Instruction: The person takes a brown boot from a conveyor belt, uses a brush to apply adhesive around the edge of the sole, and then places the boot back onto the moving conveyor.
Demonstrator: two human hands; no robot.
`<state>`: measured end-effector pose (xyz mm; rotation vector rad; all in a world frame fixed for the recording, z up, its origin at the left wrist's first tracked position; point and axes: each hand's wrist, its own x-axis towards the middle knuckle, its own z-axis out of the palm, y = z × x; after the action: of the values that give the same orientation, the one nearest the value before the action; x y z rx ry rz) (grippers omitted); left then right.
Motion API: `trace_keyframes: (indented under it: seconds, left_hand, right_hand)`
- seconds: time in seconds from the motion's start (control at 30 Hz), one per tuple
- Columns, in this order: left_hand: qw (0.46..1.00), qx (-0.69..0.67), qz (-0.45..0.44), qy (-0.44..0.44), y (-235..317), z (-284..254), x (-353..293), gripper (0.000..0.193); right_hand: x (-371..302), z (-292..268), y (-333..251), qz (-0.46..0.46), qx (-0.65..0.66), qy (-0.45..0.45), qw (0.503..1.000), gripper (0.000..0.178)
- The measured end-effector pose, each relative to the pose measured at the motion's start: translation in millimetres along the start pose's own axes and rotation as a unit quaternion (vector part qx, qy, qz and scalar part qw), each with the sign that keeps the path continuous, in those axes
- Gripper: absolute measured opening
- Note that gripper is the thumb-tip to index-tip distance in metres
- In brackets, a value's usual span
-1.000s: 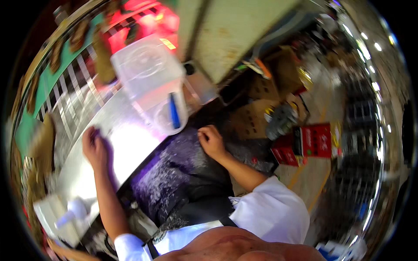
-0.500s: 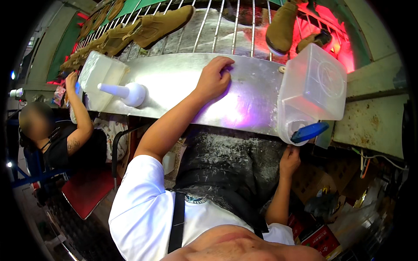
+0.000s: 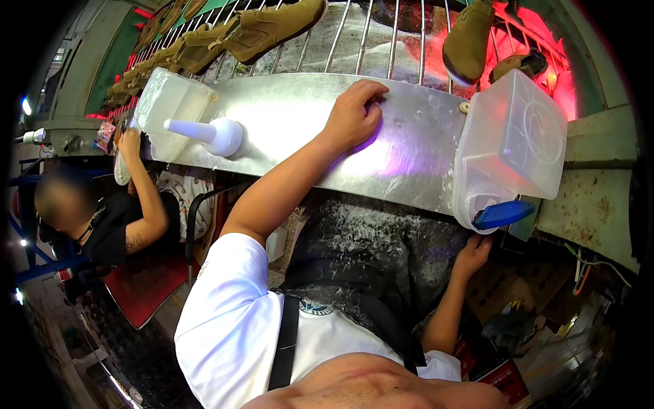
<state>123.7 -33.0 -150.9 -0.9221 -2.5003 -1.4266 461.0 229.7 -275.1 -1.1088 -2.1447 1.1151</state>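
Loosely curled and with its thumb apart, my left hand (image 3: pixel 354 114) rests on the metal work plate (image 3: pixel 286 95). I see nothing held in it. My right hand (image 3: pixel 474 255) is below the plate's near right edge, just under a clear plastic tub (image 3: pixel 466 204). Its fingers are bent together, and their tips are partly hidden. A blue-handled brush (image 3: pixel 503 215) lies across the tub's rim; its bristles do not show. A white bottle (image 3: pixel 223 138) with a long nozzle is on the plate to the left.
Clear plastic boxes stand at the plate's left (image 3: pixel 174 109) and right (image 3: pixel 518 136) ends. Beyond it, a metal-bar rack (image 3: pixel 364 41) carries tan shoes (image 3: pixel 276 31) under red light. A person (image 3: pixel 146 218) works at the left by a red chair (image 3: pixel 146 290).
The whole view has shifted, so things sit farther right and slightly higher. Both my hands keep their places at the plate. The other person's hand has come down a little.
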Motion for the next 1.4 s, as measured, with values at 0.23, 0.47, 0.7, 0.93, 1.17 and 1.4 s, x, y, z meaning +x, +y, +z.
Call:
trace_keyframes:
  seconds: [0.23,0.47,0.7,0.93,1.17,1.4]
  left_hand:
    - [1.000,0.003,0.004,-0.002,-4,1,1,0.030]
    - [1.000,0.004,0.012,0.000,-3,0,1,0.029]
    - [1.000,-0.009,0.019,0.013,-1,2,2,0.029]
    - [1.000,-0.003,0.004,0.005,0,0,1,0.031]
    - [1.000,-0.001,0.001,0.000,-4,1,0,0.032]
    - [1.000,-0.002,0.008,0.011,2,1,0,0.031]
  right_hand:
    - [3,8,12,-0.074,0.014,0.051,0.996,0.027]
    - [5,-2,27,0.070,0.018,-0.025,0.997,0.028]
    - [5,6,20,-0.046,0.042,0.013,0.998,0.030]
    - [5,0,14,0.037,0.031,-0.012,0.999,0.028]
    - [3,5,5,-0.034,0.034,0.011,0.999,0.027]
    - [3,7,4,-0.071,0.033,0.018,0.997,0.023]
